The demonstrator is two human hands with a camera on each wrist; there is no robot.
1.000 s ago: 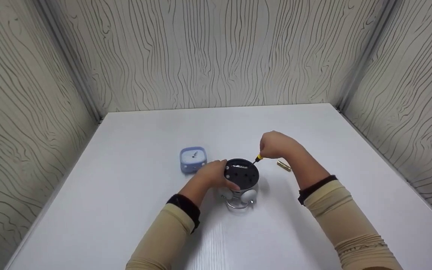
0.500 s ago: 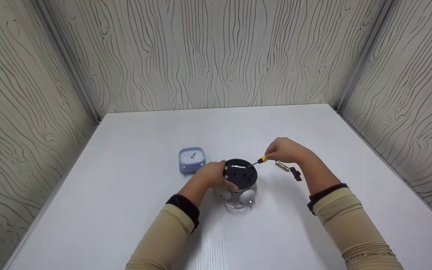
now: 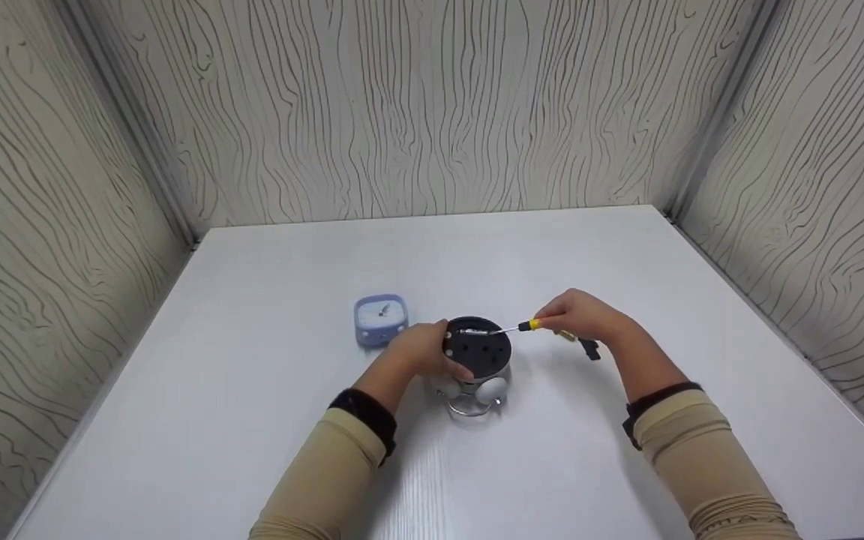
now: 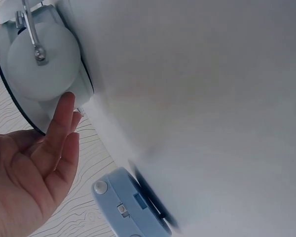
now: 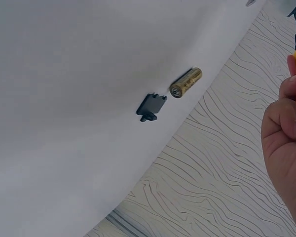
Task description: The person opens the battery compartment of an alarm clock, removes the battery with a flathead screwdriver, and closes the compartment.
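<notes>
The left hand [image 3: 421,352] curls round the rim of the round alarm clock [image 3: 478,360], which lies face down near the middle of the counter [image 3: 252,420], black back up. The right hand [image 3: 580,315] pinches the yellow handle of a small screwdriver [image 3: 513,327], its tip at the back's far edge. Judgement: the clock seems light, rigid and smooth; the 2 bells and wire handle look fragile, so the rim is the sound hold. A loose battery [image 5: 186,82] and black cover [image 5: 151,107] lie beside the right hand; a blue square clock [image 3: 380,319] stands left.
</notes>
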